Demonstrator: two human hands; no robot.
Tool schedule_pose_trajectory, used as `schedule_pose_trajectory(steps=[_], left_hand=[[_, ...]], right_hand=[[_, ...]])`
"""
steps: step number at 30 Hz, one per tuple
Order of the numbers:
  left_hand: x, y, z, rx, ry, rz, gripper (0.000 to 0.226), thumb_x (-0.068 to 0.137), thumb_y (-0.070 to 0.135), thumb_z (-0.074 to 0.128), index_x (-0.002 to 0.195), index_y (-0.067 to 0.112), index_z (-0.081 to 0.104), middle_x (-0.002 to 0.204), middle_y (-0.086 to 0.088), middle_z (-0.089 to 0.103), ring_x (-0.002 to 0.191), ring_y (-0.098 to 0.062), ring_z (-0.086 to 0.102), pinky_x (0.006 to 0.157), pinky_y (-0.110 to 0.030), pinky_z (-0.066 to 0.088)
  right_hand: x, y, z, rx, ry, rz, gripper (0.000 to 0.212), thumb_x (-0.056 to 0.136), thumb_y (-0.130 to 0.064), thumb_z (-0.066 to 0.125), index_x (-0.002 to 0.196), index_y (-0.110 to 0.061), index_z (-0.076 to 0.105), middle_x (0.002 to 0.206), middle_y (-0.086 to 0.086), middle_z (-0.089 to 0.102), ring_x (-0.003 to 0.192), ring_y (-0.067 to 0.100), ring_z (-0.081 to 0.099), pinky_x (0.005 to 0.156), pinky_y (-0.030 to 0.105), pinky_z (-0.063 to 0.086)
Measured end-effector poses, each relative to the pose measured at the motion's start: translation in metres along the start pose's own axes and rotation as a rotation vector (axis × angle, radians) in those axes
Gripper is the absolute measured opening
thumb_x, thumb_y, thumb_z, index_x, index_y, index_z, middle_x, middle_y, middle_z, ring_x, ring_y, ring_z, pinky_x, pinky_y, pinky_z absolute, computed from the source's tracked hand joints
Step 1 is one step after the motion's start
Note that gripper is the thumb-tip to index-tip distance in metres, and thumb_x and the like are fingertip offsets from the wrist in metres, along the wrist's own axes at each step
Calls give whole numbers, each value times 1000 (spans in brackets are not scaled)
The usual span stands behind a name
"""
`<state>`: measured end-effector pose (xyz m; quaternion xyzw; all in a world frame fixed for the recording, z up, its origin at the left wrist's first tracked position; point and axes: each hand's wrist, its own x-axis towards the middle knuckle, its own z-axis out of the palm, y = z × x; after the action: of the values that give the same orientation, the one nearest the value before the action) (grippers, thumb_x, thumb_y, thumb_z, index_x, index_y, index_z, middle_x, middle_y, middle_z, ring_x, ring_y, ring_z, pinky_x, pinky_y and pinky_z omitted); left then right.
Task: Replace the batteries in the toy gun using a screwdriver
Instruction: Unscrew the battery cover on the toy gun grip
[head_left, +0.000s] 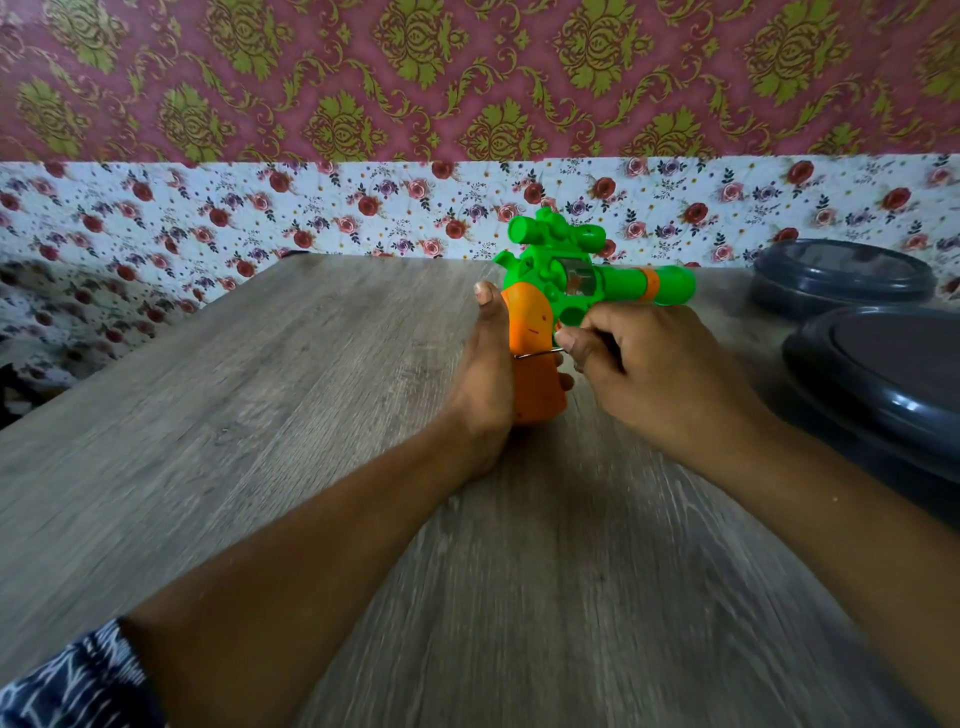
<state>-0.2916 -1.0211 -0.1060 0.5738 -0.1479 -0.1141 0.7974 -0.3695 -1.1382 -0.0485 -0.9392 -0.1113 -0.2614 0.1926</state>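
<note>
toy gun held upright, screwdriver at the grip

toy gun (566, 280) at mid-table, slightly right of centre, standing on the butt of its orange grip on the wood-grain table (260, 415). green body and scope on top, barrel with an orange band pointing right. left hand (488, 374) wrapped around the grip from the left side, thumb up along the grip's far-left edge, fingertips just showing on the right of the grip. right hand (639, 364) just right of the grip, fingers curled around a screwdriver (540, 354); only the thin metal shaft visible, lying roughly level, tip against the orange grip at about mid-height. handle hidden inside the fist. two dark grey round lids or containers (878, 374) at the right table edge, one farther, one nearer, overlapping. patterned sleeve (78, 680) at near left. floral cloth and damask wallpaper beyond the table's far edge. some motion blur throughout.
</note>
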Motion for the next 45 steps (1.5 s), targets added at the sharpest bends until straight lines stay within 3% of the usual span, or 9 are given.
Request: schedule_pose_trajectory(steps=[4, 8, 12, 18, 27, 31, 34, 37, 45], left_hand=[[0, -1, -3, 30, -18, 15, 94, 71, 80, 21, 140, 19, 41, 120, -22, 63, 100, -36, 66, 70, -38, 56], [-1, -1, -2, 67, -30, 34, 91, 79, 78, 16, 138, 15, 43, 116, -26, 63, 86, -29, 68, 65, -33, 56], [-3, -1, 1, 28, -30, 34, 90, 76, 75, 18, 124, 9, 55, 120, -30, 59, 111, -46, 58, 94, -61, 45], [1, -1, -1, 3, -4, 0, 94, 70, 80, 22, 139, 19, 43, 123, -24, 61, 110, -41, 61, 93, -57, 48], [-1, 1, -1, 51, 16, -1, 96, 69, 83, 22, 141, 22, 39, 123, -18, 63, 105, -34, 65, 86, -52, 54], [-7, 6, 3, 51, 9, 30, 83, 86, 72, 13, 135, 14, 47, 123, -19, 62, 109, -34, 63, 86, -45, 55], [-7, 6, 3, 82, 9, 38, 84, 82, 73, 14, 134, 16, 48, 121, -20, 63, 109, -37, 62, 85, -46, 55], [-8, 7, 4, 95, 17, 31, 85, 82, 74, 13, 136, 16, 45, 121, -22, 62, 107, -39, 62, 86, -49, 52], [-9, 6, 7, 183, 63, 92, 104, 64, 89, 27, 123, 9, 57, 120, -19, 63, 115, -33, 59, 102, -56, 41]], right_hand=[[2, -1, -3, 207, -16, 29, 10, 83, -24, 65, 76, -17, 61, 67, -6, 62, 66, 10, 61, 64, 27, 47], [4, 1, -5, 372, -20, 26, 10, 77, -12, 71, 79, -20, 66, 71, -16, 62, 64, -3, 58, 60, 9, 42], [2, -3, 3, 429, -19, 6, 7, 86, -21, 61, 80, -18, 59, 66, -13, 59, 58, -3, 57, 60, 19, 45], [-1, -4, 0, 130, 44, 6, 45, 86, -54, 35, 76, -12, 49, 63, 10, 61, 62, 31, 58, 63, 46, 49], [3, -2, -5, 364, -64, 59, 12, 85, -8, 59, 82, -16, 51, 70, -1, 66, 63, 1, 57, 54, 7, 38], [-1, -3, 0, 206, -17, -20, 14, 85, -30, 58, 82, -19, 51, 75, -2, 62, 69, 4, 58, 67, 26, 48], [-4, -4, -2, -40, 12, -59, 31, 87, -51, 41, 80, -21, 49, 67, 0, 58, 67, 22, 55, 59, 36, 46], [-3, -3, -3, -89, 4, -72, 32, 90, -46, 42, 71, -20, 45, 57, -2, 44, 59, 22, 46, 53, 34, 38], [-3, -6, 3, 209, -32, -53, 16, 75, -14, 68, 75, -26, 57, 76, -4, 66, 75, 17, 62, 70, 39, 51]])
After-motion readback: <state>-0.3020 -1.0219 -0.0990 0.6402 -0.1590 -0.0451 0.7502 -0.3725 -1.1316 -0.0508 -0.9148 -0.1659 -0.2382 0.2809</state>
